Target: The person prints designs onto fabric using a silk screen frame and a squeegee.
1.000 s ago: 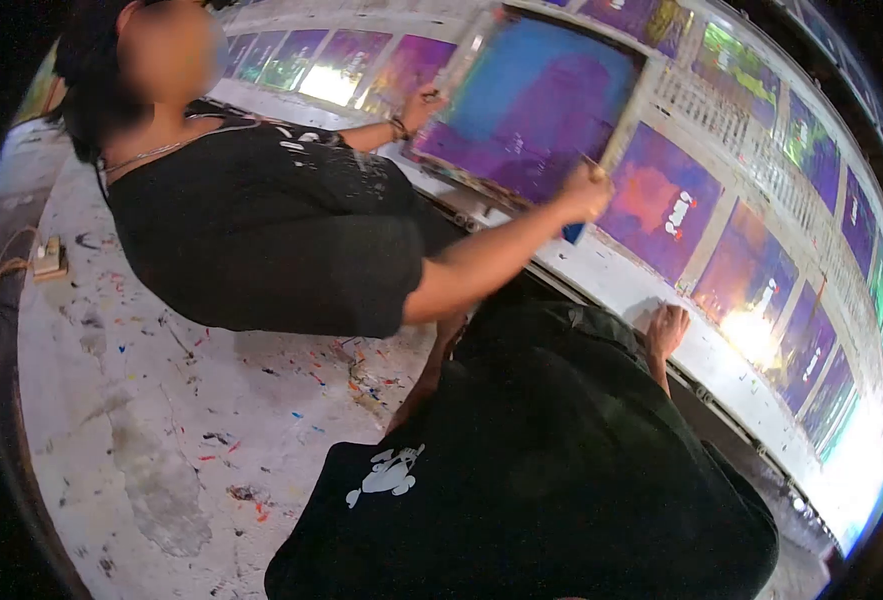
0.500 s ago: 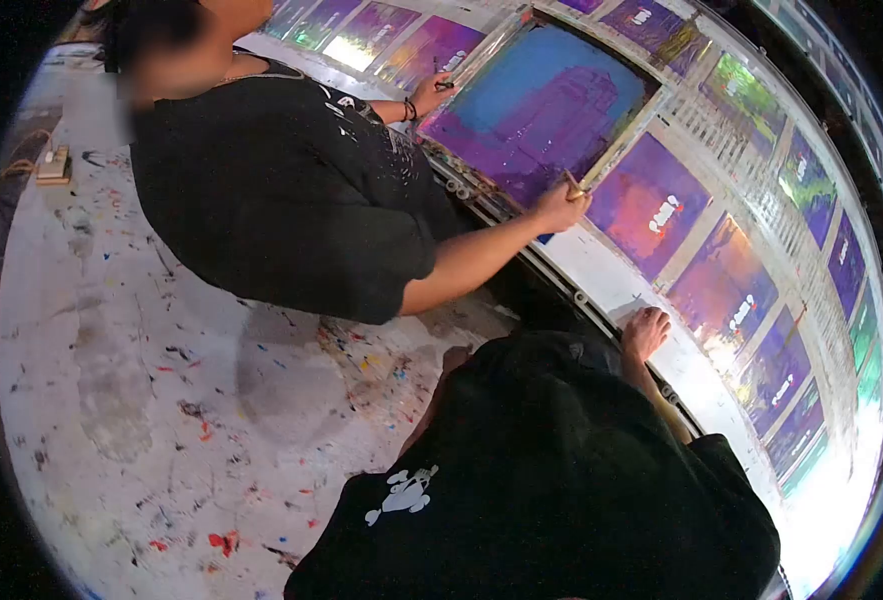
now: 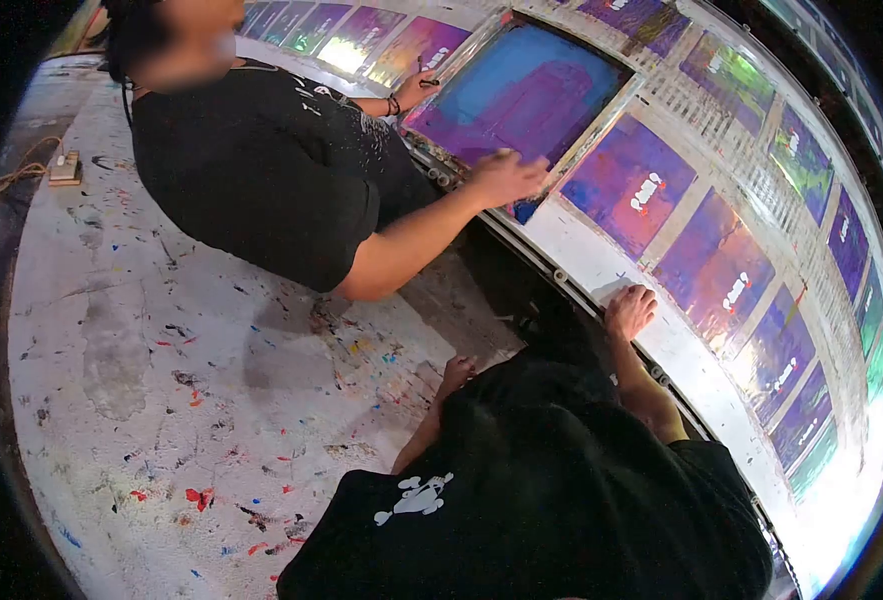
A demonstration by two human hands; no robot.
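My right hand [image 3: 629, 312] rests on the white border [image 3: 581, 245] of the long table, fingers laid on the surface and holding nothing. Closest to it are purple prints with white lettering, one print [image 3: 629, 185] just beyond and another [image 3: 716, 265] to its right. Beside my shirt hangs my left hand [image 3: 457, 372], away from the table, its fingers mostly hidden. Ahead on the left, a framed screen [image 3: 594, 125] with blue and purple ink lies over the table. A co-worker's hand [image 3: 506, 180] is over its near edge; their other hand [image 3: 416, 90] is at its left side.
The co-worker in a black shirt [image 3: 251, 170] stands close on my left. A metal rail [image 3: 559, 277] runs along the table's edge. Rows of prints continue along the table. Paint spots cover the floor [image 3: 191, 400], where a power socket [image 3: 64, 168] lies.
The co-worker's near hand has moved left along the frame, off its corner. My left hand shows more beside my shirt. My right hand stays on the border while the view shifts slightly.
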